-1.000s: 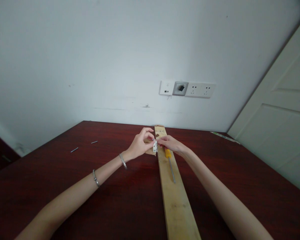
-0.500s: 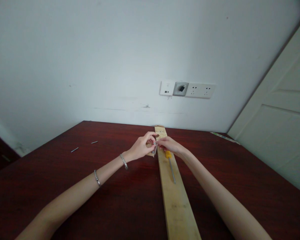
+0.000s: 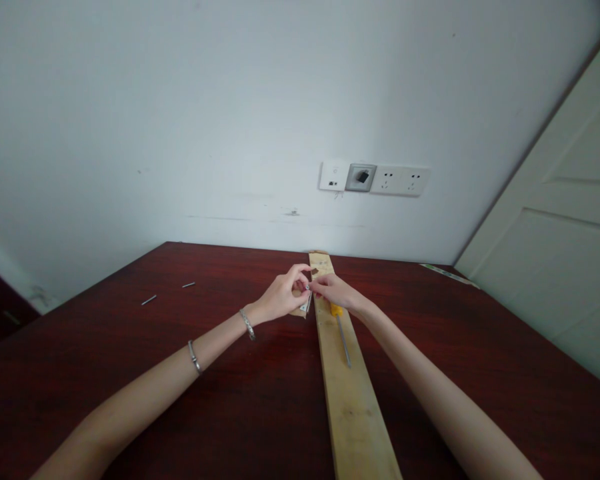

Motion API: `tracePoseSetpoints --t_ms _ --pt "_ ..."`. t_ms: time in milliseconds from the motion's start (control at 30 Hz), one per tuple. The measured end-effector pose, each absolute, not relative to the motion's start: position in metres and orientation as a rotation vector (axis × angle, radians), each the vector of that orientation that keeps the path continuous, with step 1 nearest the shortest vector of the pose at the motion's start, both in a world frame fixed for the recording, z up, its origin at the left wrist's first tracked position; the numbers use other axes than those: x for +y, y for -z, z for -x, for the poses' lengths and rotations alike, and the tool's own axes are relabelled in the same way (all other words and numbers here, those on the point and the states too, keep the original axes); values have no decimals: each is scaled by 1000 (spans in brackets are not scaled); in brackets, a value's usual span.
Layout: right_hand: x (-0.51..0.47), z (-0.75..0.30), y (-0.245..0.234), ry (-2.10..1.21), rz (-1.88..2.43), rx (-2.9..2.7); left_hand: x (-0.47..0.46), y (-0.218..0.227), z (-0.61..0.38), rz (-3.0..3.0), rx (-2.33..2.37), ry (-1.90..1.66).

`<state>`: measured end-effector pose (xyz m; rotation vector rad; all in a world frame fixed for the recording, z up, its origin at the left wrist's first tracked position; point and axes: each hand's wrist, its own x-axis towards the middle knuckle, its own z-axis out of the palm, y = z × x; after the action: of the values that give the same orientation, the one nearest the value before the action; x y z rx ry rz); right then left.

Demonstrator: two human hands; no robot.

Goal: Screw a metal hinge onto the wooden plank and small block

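Note:
A long pale wooden plank (image 3: 347,393) lies on the dark red table (image 3: 230,400), running from the near edge toward the wall. Both hands meet at its far end. My left hand (image 3: 281,295) pinches a small metal hinge (image 3: 307,301) beside the plank's left edge, over a small wooden piece. My right hand (image 3: 336,290) has its fingertips pinched at the top of the same hinge; what they hold is too small to name. A yellow-handled screwdriver (image 3: 341,331) lies on the plank under my right wrist, its shaft pointing toward me.
Two small metal screws (image 3: 149,299) (image 3: 189,285) lie on the table at the far left. A row of wall sockets (image 3: 375,179) sits above the table. A white door (image 3: 560,247) stands at the right.
Both hands have drawn slightly closer together over the hinge, which has tilted and dropped a little toward the table. The plank and screwdriver have not moved.

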<state>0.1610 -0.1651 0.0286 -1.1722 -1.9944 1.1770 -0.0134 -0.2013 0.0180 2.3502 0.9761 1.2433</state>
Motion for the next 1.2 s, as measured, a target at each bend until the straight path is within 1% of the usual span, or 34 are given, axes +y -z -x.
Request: tracePoseSetpoints --t_ms 267,767,1067,1200 --pt "-161 -156 -24 -1073 1198 -2025 -201 -17 11 -2254 999 -1359" --pt "-159 -153 -19 -927 1211 -2028 -205 -17 11 -2233 1169 -1391" --pt "-159 -150 -13 -1027 1283 -1951 -210 -25 7 -2271 1049 -1336" --pt "-160 -152 -16 -1086 1293 -1900 -211 -33 8 -2191 1025 -1409"
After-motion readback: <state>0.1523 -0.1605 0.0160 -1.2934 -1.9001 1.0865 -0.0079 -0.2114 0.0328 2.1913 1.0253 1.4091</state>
